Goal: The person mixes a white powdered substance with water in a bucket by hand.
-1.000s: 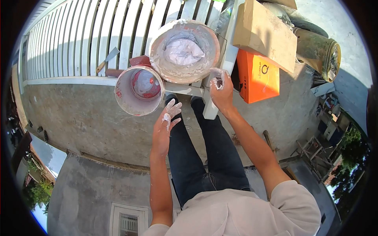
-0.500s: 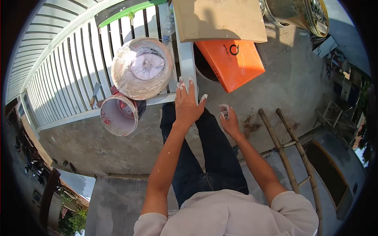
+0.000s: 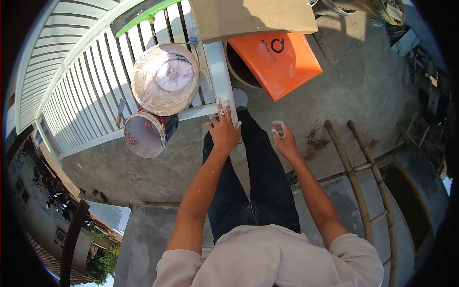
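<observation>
My left hand [image 3: 224, 131] lies with fingers spread on the front corner of a white slatted bench [image 3: 217, 69]; white smears mark its fingertips. My right hand [image 3: 286, 142] hangs over the floor to the right, fingers curled and whitened; whatever is in them cannot be made out. On the bench stands a paint-smeared bucket [image 3: 142, 86] with a crumpled white bag or cloth [image 3: 174, 75] in its top. Against it leans a smaller tilted bucket [image 3: 143, 136], its inside whitish with red spots. A putty knife [image 3: 120, 112] lies on the slats to the left.
An orange box [image 3: 291, 67] sits over a dark round container [image 3: 239, 67], partly under a brown board [image 3: 253, 19]. A wooden ladder [image 3: 356, 182] leans at right. A green-edged item [image 3: 148, 16] and a clear bottle [image 3: 192, 36] lie at the back of the bench.
My left hand stays on the bench corner, its thumb and fingers shifted slightly. My right hand has moved a little to the right. The view has shifted, and a foot now shows beside the bench.
</observation>
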